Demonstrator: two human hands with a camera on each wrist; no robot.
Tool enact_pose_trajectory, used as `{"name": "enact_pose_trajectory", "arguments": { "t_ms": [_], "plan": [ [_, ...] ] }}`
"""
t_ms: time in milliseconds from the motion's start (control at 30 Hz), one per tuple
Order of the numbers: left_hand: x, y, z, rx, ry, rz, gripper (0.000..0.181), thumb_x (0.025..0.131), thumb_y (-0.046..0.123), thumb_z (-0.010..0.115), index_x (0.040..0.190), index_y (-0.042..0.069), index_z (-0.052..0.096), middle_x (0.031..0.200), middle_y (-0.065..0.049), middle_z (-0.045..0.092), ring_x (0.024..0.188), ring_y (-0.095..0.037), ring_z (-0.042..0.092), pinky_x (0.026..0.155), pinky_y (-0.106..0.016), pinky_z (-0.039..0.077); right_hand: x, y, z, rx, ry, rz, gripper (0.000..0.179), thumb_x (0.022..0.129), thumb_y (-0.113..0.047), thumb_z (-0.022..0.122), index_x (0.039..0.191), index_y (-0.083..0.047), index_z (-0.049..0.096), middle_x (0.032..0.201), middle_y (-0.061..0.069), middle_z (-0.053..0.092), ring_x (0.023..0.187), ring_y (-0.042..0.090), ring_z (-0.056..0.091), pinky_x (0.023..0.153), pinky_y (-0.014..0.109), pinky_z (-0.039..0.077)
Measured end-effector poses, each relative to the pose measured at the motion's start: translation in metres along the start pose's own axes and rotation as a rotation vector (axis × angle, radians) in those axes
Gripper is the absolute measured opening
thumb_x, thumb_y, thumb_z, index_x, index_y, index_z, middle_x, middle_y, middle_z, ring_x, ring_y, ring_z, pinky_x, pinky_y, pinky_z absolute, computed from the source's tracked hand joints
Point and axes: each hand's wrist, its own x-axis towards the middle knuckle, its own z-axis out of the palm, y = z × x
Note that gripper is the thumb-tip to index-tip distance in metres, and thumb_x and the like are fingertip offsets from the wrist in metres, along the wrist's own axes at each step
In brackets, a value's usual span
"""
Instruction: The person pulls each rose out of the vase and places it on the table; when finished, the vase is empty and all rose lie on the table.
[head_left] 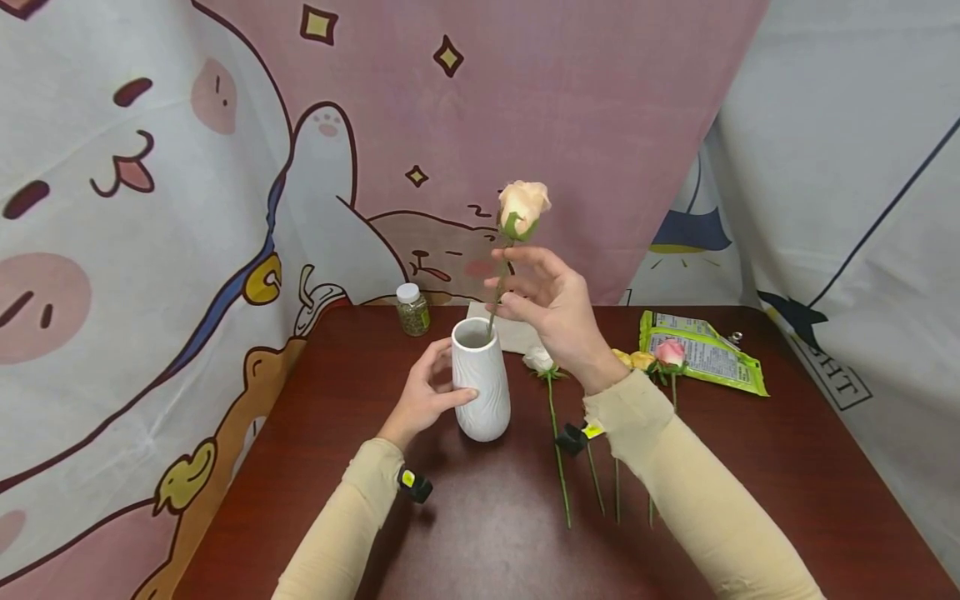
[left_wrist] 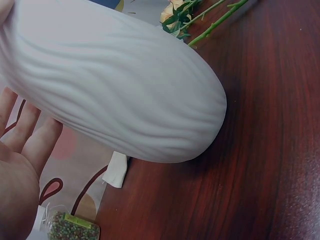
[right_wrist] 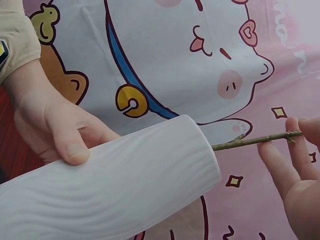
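Note:
A white vase [head_left: 483, 392] with a wavy relief stands on the table, and my left hand [head_left: 426, 393] grips its side, thumb across the front and fingers round the back. Above it, my right hand [head_left: 551, 304] pinches the stem of a pale peach rose [head_left: 523, 208]. The rose is upright, its bloom just over my fingers. In the right wrist view the green stem [right_wrist: 250, 142] runs into the vase mouth; its lower end is hidden inside.
To the right lie a white rose [head_left: 538, 359], a pink rose [head_left: 670, 352] and yellow flowers [head_left: 633, 359], partly behind my right arm. A green packet [head_left: 705, 354] lies at the back right. Behind the vase are a lidded jar [head_left: 412, 310] and a white cloth or paper [head_left: 517, 335].

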Motion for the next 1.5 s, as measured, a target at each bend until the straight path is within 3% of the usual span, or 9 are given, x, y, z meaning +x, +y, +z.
{"name": "enact_pose_trajectory", "arguments": {
  "t_ms": [167, 367, 633, 867, 1067, 1300, 1500],
  "plan": [
    [0.000, 0.000, 0.000, -0.008, 0.002, 0.007, 0.079, 0.077, -0.013, 0.083, 0.147, 0.004, 0.051, 0.127, -0.021, 0.065, 0.114, -0.021, 0.066, 0.092, -0.065, 0.057, 0.002, -0.001, -0.001, -0.003, 0.020, -0.078, 0.054, 0.094, 0.021, 0.059, 0.141, -0.006, 0.059, 0.152, 0.019, 0.052, 0.115, 0.033, 0.067, 0.090, 0.049, 0.063],
    [0.000, -0.001, -0.001, -0.002, -0.002, 0.010, 0.076, 0.078, -0.011, 0.084, 0.146, 0.006, 0.053, 0.127, -0.020, 0.066, 0.114, -0.022, 0.066, 0.091, -0.057, 0.060, 0.006, -0.002, -0.001, -0.052, 0.081, -0.152, 0.061, 0.091, 0.025, 0.059, 0.143, -0.007, 0.058, 0.153, 0.013, 0.054, 0.115, 0.029, 0.067, 0.089, 0.046, 0.063],
    [-0.001, -0.001, -0.001, 0.003, -0.004, 0.007, 0.076, 0.078, -0.007, 0.086, 0.145, 0.008, 0.053, 0.127, -0.018, 0.066, 0.115, -0.022, 0.065, 0.093, -0.062, 0.058, 0.010, -0.007, -0.005, 0.022, 0.190, -0.220, 0.067, 0.087, 0.031, 0.058, 0.139, -0.009, 0.062, 0.154, 0.020, 0.053, 0.111, 0.024, 0.068, 0.088, 0.039, 0.063],
    [-0.001, -0.001, 0.000, -0.005, 0.003, 0.000, 0.077, 0.077, -0.012, 0.084, 0.145, 0.004, 0.052, 0.126, -0.017, 0.066, 0.114, -0.020, 0.065, 0.093, -0.058, 0.059, 0.014, -0.014, -0.010, 0.060, 0.271, -0.250, 0.068, 0.084, 0.034, 0.056, 0.137, -0.007, 0.064, 0.150, 0.016, 0.057, 0.106, 0.026, 0.069, 0.085, 0.041, 0.064],
    [0.000, -0.001, 0.000, -0.008, 0.002, 0.009, 0.080, 0.076, -0.016, 0.082, 0.147, 0.001, 0.050, 0.128, -0.022, 0.065, 0.114, -0.019, 0.065, 0.091, -0.059, 0.059, 0.017, -0.025, -0.021, 0.136, 0.301, -0.281, 0.067, 0.084, 0.035, 0.057, 0.136, -0.007, 0.065, 0.152, 0.019, 0.054, 0.103, 0.027, 0.069, 0.084, 0.039, 0.064],
    [-0.001, -0.002, -0.001, -0.001, 0.004, -0.003, 0.076, 0.078, -0.011, 0.084, 0.145, 0.005, 0.053, 0.127, -0.018, 0.066, 0.115, -0.021, 0.065, 0.093, -0.058, 0.059, 0.015, -0.044, -0.038, 0.235, 0.317, -0.316, 0.060, 0.086, 0.032, 0.059, 0.137, 0.000, 0.062, 0.152, 0.019, 0.053, 0.102, 0.030, 0.067, 0.081, 0.035, 0.063],
    [-0.001, -0.002, -0.001, 0.001, -0.001, 0.015, 0.074, 0.078, -0.008, 0.085, 0.144, 0.005, 0.053, 0.125, -0.016, 0.066, 0.114, -0.021, 0.065, 0.093, -0.061, 0.058, 0.010, -0.053, -0.056, 0.199, 0.333, -0.347, 0.058, 0.087, 0.029, 0.062, 0.139, 0.003, 0.059, 0.151, 0.020, 0.053, 0.101, 0.030, 0.068, 0.080, 0.033, 0.063]
  ]
}}
